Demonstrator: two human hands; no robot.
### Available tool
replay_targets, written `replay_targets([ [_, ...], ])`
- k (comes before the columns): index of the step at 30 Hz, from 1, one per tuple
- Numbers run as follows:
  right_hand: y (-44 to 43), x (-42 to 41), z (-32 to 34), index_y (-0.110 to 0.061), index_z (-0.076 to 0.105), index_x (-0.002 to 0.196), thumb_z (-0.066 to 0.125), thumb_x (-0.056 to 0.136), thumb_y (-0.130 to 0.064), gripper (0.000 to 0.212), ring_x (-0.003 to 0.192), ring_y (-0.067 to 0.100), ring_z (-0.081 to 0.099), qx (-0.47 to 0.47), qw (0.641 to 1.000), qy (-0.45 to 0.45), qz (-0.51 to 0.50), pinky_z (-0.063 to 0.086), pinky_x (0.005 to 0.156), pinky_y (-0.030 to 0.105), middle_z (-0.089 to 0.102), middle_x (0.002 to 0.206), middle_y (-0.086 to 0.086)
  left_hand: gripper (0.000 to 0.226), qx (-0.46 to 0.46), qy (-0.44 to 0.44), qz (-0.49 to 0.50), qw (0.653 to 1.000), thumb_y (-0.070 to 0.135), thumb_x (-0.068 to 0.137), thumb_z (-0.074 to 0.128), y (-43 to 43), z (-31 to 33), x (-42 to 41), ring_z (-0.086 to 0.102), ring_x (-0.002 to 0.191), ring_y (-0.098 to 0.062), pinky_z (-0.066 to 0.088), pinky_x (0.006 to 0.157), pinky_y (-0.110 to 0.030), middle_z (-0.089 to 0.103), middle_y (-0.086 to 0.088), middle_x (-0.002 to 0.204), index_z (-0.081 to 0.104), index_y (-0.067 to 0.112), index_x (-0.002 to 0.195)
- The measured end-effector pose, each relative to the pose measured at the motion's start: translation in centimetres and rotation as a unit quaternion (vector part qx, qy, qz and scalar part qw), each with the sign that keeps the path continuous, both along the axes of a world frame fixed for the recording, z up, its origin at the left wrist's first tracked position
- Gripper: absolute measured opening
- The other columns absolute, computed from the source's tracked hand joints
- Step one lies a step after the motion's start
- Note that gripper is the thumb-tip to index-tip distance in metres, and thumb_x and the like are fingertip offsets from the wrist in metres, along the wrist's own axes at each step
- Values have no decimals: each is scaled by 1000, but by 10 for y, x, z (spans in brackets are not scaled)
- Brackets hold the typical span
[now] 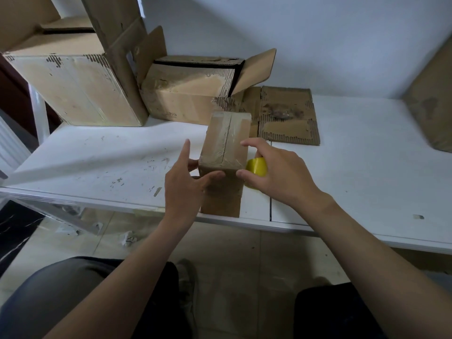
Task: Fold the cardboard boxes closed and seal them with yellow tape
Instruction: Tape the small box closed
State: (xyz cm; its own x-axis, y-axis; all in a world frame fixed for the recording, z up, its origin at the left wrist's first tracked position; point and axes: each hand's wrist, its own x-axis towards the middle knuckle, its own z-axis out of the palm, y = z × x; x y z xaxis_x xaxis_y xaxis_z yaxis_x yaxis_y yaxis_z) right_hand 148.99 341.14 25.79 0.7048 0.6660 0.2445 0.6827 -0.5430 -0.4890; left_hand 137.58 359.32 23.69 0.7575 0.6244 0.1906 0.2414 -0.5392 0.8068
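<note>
A small cardboard box (223, 152) stands upright at the front edge of the white table (102, 157). Its top flaps are folded shut, with glossy tape along the seam. My left hand (183, 182) holds the box's near left corner, thumb across the front face, fingers against the left side, index finger raised free. My right hand (276, 172) grips the near right corner, index finger on the top edge and thumb at the front. The yellow tape roll (256, 167) sits right of the box, partly hidden behind my right hand; whether my fingers touch it is unclear.
A large open box (73, 89) and a lower open box (190, 94) stand at the back left. Flattened cardboard (288, 118) lies behind the small box, and another sheet (433, 104) leans at the far right. My knees and the tiled floor are below the table edge.
</note>
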Motion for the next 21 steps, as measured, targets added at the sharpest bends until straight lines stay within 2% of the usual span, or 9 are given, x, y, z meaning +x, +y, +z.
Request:
replay_targets([
  [2,2,-1,0,-44,52,129,68,84,-62,51,96,7,60,-4,1000,-7,-2,47,78,24,66,123,-13,97,-5,-22,-7,1000,45,80,76,3,-3,-4,58,94,2,39,77,1,61,15,106,27,21,160],
  [4,2,1,1,-42,57,125,71,85,-58,45,99,9,61,-8,1000,3,9,47,79,23,67,122,-15,86,-8,-34,-11,999,35,86,76,4,-6,-7,59,95,3,39,76,3,63,15,109,30,22,158],
  [6,1,2,3,-42,58,124,74,84,-54,44,96,7,57,-6,1000,15,17,45,76,22,66,122,-15,67,-18,-46,-3,999,31,90,73,3,-9,-9,59,92,9,39,75,6,64,17,112,41,23,149],
  [8,1,2,4,-43,58,123,76,84,-50,44,95,5,54,-7,1000,20,20,41,73,19,66,122,-16,41,-32,-62,12,997,30,94,69,1,-12,-12,64,93,7,44,75,3,68,13,114,50,25,130],
  [11,1,3,6,-44,56,123,75,84,-51,44,95,4,53,-18,999,21,21,39,72,16,65,122,-17,15,-25,-87,32,995,23,99,62,-3,-17,-15,70,95,-6,56,79,-15,70,10,103,55,18,112],
  [14,1,3,6,-44,56,124,75,84,-52,45,94,3,53,-22,999,14,20,36,69,12,65,122,-18,4,-5,-95,41,995,19,101,58,-7,-20,-16,69,85,-5,58,73,-16,64,14,91,56,16,103],
  [18,1,0,7,-44,56,124,75,84,-52,45,94,5,54,-27,999,7,15,39,71,16,65,121,-17,8,26,-99,38,994,19,102,57,-9,-20,-18,68,77,-13,51,62,-13,65,4,85,53,15,96],
  [20,3,-3,7,-43,56,124,73,84,-52,44,96,8,60,-39,999,-12,11,39,69,16,66,120,-17,6,46,-81,41,995,19,103,56,-14,-19,-18,67,78,-17,48,60,-12,63,6,88,51,18,100],
  [21,4,-4,7,-43,56,123,72,85,-53,43,96,9,62,-44,999,-28,7,35,66,13,66,119,-17,7,43,-63,40,996,20,103,56,-20,-20,-18,66,85,-18,49,66,-11,63,5,97,50,19,106],
])
